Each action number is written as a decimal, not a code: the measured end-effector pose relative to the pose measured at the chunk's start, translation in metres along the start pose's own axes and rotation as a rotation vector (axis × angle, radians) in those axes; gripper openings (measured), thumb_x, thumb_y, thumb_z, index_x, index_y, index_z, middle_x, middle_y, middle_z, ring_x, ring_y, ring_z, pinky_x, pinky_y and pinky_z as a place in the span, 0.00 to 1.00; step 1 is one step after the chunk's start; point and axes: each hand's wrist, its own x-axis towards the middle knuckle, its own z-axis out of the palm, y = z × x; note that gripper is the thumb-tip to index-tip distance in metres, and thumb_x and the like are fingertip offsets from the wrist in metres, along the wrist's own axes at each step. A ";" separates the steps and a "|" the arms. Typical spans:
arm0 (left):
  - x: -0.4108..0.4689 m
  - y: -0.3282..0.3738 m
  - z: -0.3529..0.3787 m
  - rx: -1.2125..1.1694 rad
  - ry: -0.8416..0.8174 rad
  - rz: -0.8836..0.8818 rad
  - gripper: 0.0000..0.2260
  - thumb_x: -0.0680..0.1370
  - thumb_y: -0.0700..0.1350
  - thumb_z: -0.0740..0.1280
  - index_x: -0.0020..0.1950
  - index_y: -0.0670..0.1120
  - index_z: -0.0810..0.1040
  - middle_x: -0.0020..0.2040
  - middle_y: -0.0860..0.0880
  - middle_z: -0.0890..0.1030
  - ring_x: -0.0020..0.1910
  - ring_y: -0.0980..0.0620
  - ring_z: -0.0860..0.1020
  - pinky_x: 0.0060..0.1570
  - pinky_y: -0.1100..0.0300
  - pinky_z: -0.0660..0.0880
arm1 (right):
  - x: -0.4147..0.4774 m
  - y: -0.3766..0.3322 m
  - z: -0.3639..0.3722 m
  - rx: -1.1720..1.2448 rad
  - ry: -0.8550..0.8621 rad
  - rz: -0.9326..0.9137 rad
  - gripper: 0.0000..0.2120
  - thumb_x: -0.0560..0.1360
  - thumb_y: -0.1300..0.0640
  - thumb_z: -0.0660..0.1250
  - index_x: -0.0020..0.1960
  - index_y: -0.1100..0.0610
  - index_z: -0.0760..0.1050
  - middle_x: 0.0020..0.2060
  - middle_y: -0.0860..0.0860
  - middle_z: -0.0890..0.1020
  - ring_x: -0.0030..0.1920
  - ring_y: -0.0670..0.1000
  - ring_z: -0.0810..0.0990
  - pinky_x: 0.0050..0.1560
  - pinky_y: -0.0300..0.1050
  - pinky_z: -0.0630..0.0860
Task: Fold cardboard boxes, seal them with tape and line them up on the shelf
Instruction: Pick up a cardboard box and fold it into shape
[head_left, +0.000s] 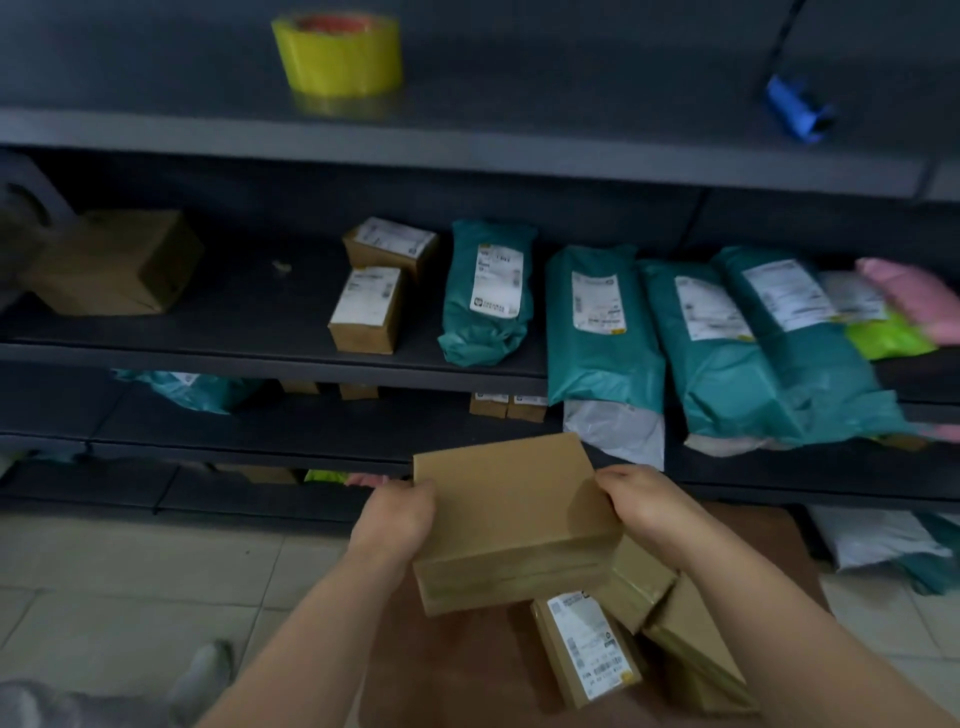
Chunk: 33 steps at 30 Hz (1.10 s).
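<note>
We hold a plain cardboard box in the air between both hands, in front of the lower shelves and above the floor. Our left hand curls round its left edge and our right hand grips its right edge, with the broad top face tilted toward us.

Under it, a labelled box and two plain boxes lie close together on a brown sheet on the tiled floor.

A roll of yellow tape stands on the top shelf, well apart from a blue object to the right.

On the middle shelf, a brown box sits at the left. Two small labelled boxes are near the centre, and teal mailer bags lie in a row beside them.
</note>
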 end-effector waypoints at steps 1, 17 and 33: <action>-0.012 0.006 -0.003 -0.001 -0.004 0.018 0.17 0.82 0.49 0.56 0.68 0.43 0.71 0.51 0.47 0.75 0.53 0.44 0.73 0.63 0.48 0.71 | -0.012 -0.002 -0.008 0.000 0.011 0.000 0.16 0.82 0.53 0.55 0.53 0.56 0.81 0.51 0.53 0.83 0.51 0.53 0.80 0.57 0.48 0.75; -0.162 0.115 -0.044 -0.273 -0.019 0.363 0.16 0.82 0.49 0.60 0.69 0.47 0.72 0.49 0.51 0.74 0.50 0.49 0.73 0.56 0.50 0.73 | -0.167 -0.057 -0.143 0.136 0.307 -0.185 0.17 0.82 0.52 0.56 0.63 0.57 0.78 0.57 0.52 0.80 0.56 0.54 0.77 0.58 0.48 0.72; -0.174 0.232 -0.088 -0.339 -0.053 0.532 0.14 0.81 0.49 0.59 0.65 0.47 0.75 0.55 0.47 0.77 0.54 0.46 0.75 0.59 0.47 0.75 | -0.181 -0.155 -0.197 0.251 0.481 -0.305 0.14 0.82 0.55 0.54 0.52 0.57 0.78 0.42 0.56 0.79 0.41 0.54 0.76 0.41 0.45 0.70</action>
